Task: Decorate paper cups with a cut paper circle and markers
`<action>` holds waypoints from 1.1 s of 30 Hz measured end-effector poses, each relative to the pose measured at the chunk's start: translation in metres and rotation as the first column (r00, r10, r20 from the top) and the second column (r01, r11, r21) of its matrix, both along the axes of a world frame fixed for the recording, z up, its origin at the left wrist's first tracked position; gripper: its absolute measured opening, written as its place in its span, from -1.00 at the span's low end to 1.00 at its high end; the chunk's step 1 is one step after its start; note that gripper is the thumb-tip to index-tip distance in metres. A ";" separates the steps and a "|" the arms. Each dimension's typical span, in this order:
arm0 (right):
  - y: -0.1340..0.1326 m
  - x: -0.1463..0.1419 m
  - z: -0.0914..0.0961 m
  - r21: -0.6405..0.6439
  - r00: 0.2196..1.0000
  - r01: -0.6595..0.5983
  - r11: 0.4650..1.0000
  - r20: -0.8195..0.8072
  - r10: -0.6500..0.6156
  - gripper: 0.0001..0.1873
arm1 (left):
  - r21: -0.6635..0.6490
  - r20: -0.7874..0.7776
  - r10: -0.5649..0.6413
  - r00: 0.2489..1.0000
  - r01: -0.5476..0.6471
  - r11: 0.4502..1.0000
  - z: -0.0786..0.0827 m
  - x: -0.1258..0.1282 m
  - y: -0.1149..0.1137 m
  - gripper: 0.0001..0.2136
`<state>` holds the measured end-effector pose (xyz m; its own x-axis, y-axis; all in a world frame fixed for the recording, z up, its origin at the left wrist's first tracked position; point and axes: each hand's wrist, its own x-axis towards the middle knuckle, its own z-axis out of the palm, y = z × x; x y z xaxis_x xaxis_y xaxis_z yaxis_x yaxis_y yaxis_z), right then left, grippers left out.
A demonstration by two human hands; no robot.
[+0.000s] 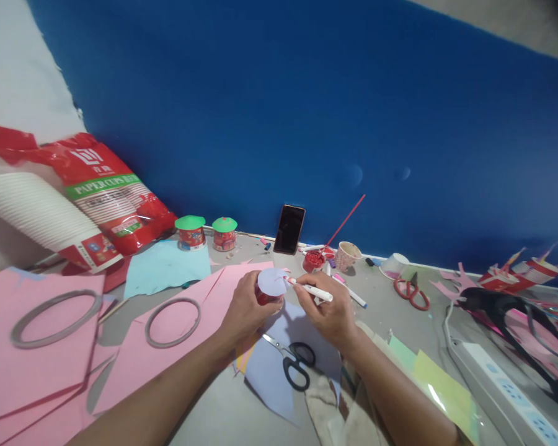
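Observation:
My left hand (246, 308) is closed around a small red cup, most of it hidden by my fingers. On top of the cup lies a pale lilac paper disc (270, 282). In my right hand (328, 308) is a white marker (317, 291), its tip at the right edge of the disc. Whether the tip touches the paper I cannot tell for sure. Below my hands, black-handled scissors (292, 360) lie on lilac paper (272, 387). Two red cups with green paper tops, a left one (191, 235) and a right one (225, 236), stand farther back.
Pink sheets (41, 371) with two grey rings cover the left side. Behind them lie stacked paper cups (32, 207) and a red bag (116, 192). A phone (289, 229) leans against the blue wall. Red-handled scissors (411, 292) and a power strip (506, 390) are at right.

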<state>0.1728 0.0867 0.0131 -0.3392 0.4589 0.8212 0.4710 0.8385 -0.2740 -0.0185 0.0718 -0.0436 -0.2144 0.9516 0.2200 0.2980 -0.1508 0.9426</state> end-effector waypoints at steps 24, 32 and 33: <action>0.003 0.003 -0.001 -0.020 1.000 0.016 1.000 0.018 -0.016 -0.88 | -0.011 -0.012 -0.025 1.000 0.024 1.000 -0.001 -0.001 0.001 -0.53; 0.005 0.004 0.000 -0.031 0.999 0.031 0.999 0.028 -0.030 -0.87 | -0.016 -0.002 -0.021 1.000 0.021 1.000 0.002 -0.001 0.000 -0.55; 0.004 0.004 0.000 -0.033 0.999 0.026 0.999 0.030 -0.025 -0.87 | -0.015 0.005 -0.020 1.000 0.020 1.000 0.003 -0.001 -0.001 -0.55</action>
